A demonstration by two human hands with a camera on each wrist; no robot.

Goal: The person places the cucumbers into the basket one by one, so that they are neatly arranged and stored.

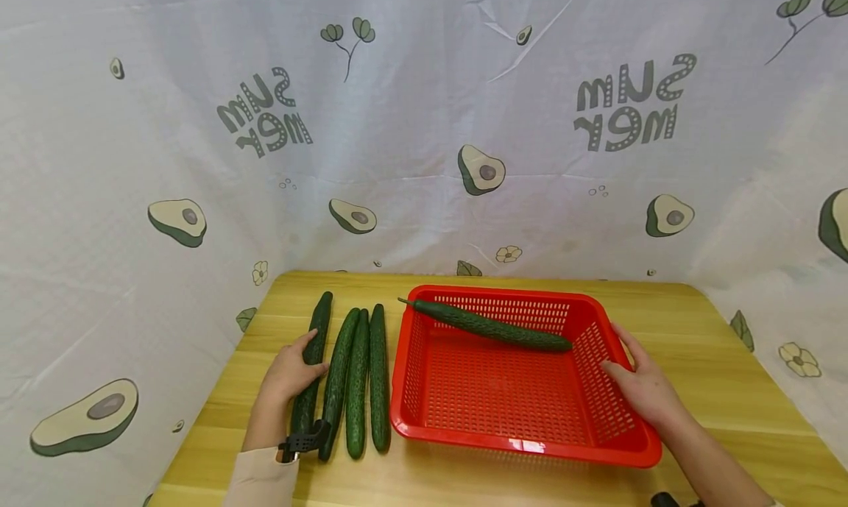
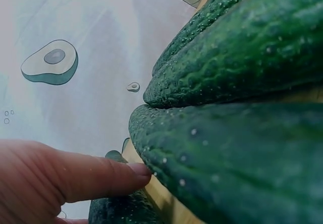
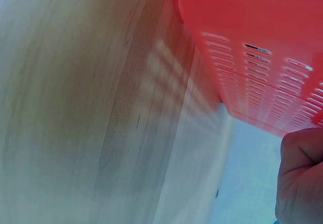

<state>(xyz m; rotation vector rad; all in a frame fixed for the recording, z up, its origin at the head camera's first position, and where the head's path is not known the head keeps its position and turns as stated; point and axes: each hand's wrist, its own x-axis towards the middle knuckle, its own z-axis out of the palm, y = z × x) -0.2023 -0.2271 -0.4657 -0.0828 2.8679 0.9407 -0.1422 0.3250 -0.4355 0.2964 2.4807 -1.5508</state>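
Note:
Four dark green cucumbers lie side by side on the left of the table in the head view. My left hand is at the leftmost cucumber, its thumb across it and its fingers at the far side. In the left wrist view the thumb reaches the tip of the neighbouring cucumber. My right hand grips the right rim of a red plastic basket. One stemmed cucumber lies in the basket along its back, its stem over the left rim. The right fingertips are partly hidden by the basket.
The wooden table holds the basket and cucumbers. Behind and at the sides hangs a white cloth printed with avocados and lettering. More cucumbers, the rightmost one among them, lie close to the basket's left wall.

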